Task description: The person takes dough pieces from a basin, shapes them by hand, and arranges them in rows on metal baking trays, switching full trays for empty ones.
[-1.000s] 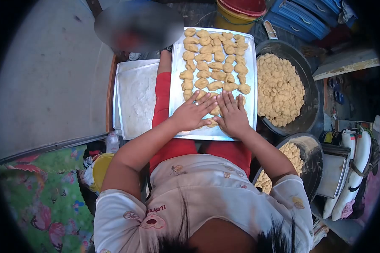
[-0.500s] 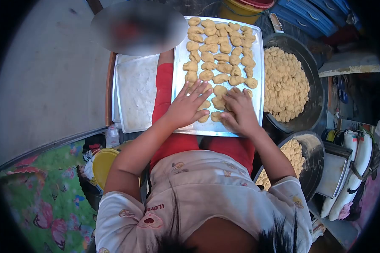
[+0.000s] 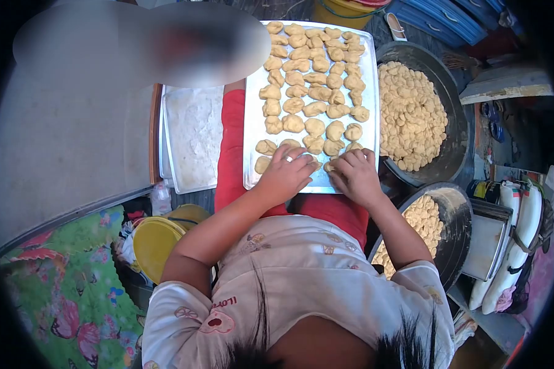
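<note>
A metal tray [image 3: 372, 80] lies across my lap, with rows of yellowish dough pieces [image 3: 314, 127] on it. At the tray's near edge my left hand [image 3: 287, 174] has its fingers curled over a dough piece, part of which shows by the fingertips. To its right, my right hand [image 3: 356, 175] pinches another small dough piece, mostly hidden under the fingers. Both hands are closed, a short gap apart. Left of my left hand, a dough piece [image 3: 263, 164] rests at the tray's corner.
A large dark basin [image 3: 454, 126] heaped with dough pieces stands right of the tray, with a second basin [image 3: 458, 246] nearer me. Metal trays [image 3: 194, 141] lie at the left. A yellow bucket [image 3: 157, 246] is by my left elbow. Blue drawers [image 3: 431, 21] stand beyond.
My hands have moved from lying spread on the dough to curling around pieces at the tray's near edge. The whole view has shifted slightly.
</note>
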The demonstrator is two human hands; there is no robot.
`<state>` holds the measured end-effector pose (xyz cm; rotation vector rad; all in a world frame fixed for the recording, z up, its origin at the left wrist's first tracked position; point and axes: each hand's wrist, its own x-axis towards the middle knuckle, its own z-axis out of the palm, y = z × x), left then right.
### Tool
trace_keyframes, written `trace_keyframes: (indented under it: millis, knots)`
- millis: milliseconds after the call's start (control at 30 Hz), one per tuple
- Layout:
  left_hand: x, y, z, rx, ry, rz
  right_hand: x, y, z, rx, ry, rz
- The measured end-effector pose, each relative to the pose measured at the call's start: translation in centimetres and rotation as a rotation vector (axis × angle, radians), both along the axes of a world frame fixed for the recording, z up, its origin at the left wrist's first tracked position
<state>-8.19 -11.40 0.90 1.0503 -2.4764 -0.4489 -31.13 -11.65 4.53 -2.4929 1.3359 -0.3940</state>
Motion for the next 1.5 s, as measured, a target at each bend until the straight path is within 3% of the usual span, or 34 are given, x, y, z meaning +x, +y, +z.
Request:
trace_keyframes:
  millis: [233,300,433,567,633,700,933,1100,1267,1333,1400,1467,1500]
  knots:
    - [-0.4,-0.2,1.1,0.03,-0.067,-0.041,0.1,-2.5,-0.5,-0.078,-0.066,-0.196]
    - [-1.0,-0.8,1.3,-0.056,0.088,0.069,0.5,-3.8,-0.9,-0.079,-0.048,-0.218]
    - [-2.0,-2.0,1.2,-0.053,0.086,0.157,1.6,-6.1,-1.3,-0.087,0.013,-0.263]
    - [-1.9,-2.2,0.7,0.042,-0.034,0.093,2.2,-6.2,-1.3,-0.113,-0.02,-0.355]
    - [-1.7,-2.0,1.1,0.067,-0.056,0.076,1.6,-5.2,-0.9,-0.079,-0.033,-0.31]
    - [-1.6,-1.7,1.6,-0.061,0.124,0.16,1.3,-4.1,-0.7,-0.046,-0.048,-0.262]
    - [-0.3,-0.9,0.4,-0.006,-0.005,0.096,1.0,-2.1,-1.0,-0.052,-0.03,-0.153]
    - [1.4,-1.6,0.8,0.013,0.023,0.293,2.0,-3.1,-1.0,-0.174,-0.195,-0.085]
    - [3.3,-4.0,0.8,-0.015,0.034,0.344,3.8,-4.5,-1.8,-0.17,-0.131,-0.066]
    - [4.4,-5.6,1.3,0.141,0.202,0.413,4.5,-5.5,-2.0,-0.162,-0.139,-0.107]
    - [5.1,-6.7,1.2,0.032,0.223,0.467,5.3,-6.4,-1.8,-0.134,-0.136,-0.092]
    - [5.4,-6.9,2.1,0.381,0.299,0.564,6.1,-7.0,-1.7,-0.104,-0.135,-0.08]
    - [5.2,-6.8,2.0,0.381,0.297,0.568,6.6,-7.2,-1.8,-0.124,-0.121,-0.067]
